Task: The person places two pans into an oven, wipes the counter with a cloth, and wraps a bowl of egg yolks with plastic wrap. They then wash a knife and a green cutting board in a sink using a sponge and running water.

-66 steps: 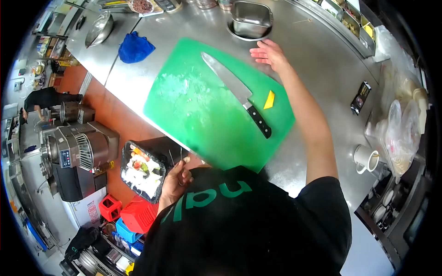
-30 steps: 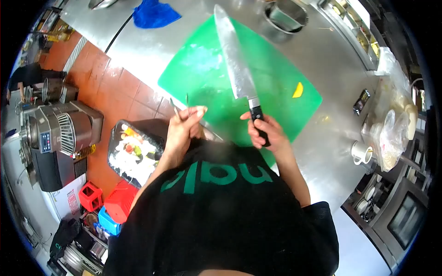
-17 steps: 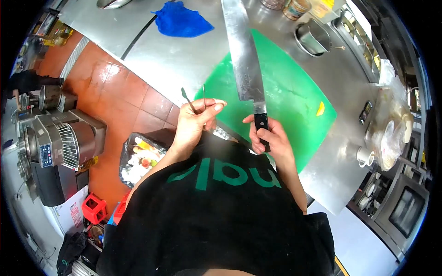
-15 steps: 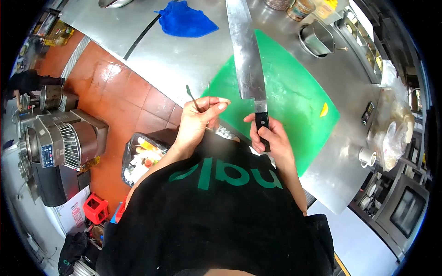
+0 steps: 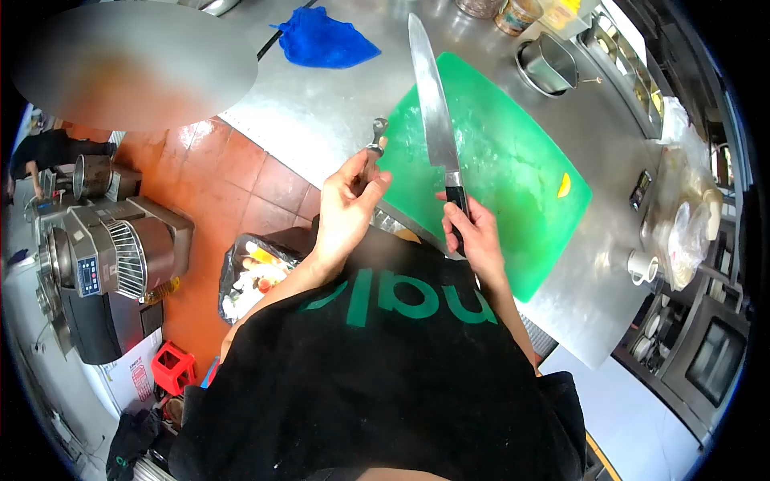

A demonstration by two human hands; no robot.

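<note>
My right hand (image 5: 476, 232) is closed round the black handle of a long chef's knife (image 5: 434, 104). Its blade points away from me, raised over the green cutting board (image 5: 513, 152). My left hand (image 5: 346, 210) is closed on a small metal tool (image 5: 378, 130) with a rounded end, near the board's left edge; its kind is hard to make out. A yellow piece of food (image 5: 564, 185) lies toward the board's right corner. Wet smears mark the board.
A blue cloth (image 5: 325, 38) and a metal pot (image 5: 548, 66) sit on the steel table (image 5: 589, 297). At its right stands a white mug (image 5: 642, 268). Below left is a lined bin of scraps (image 5: 258, 272). A mixer (image 5: 120, 252) and another person (image 5: 56, 152) are farther left.
The knife has turned so its blade shows narrower, and its tip sits lower in view. My left hand has rotated, bringing the metal tool's rounded end up and to the right.
</note>
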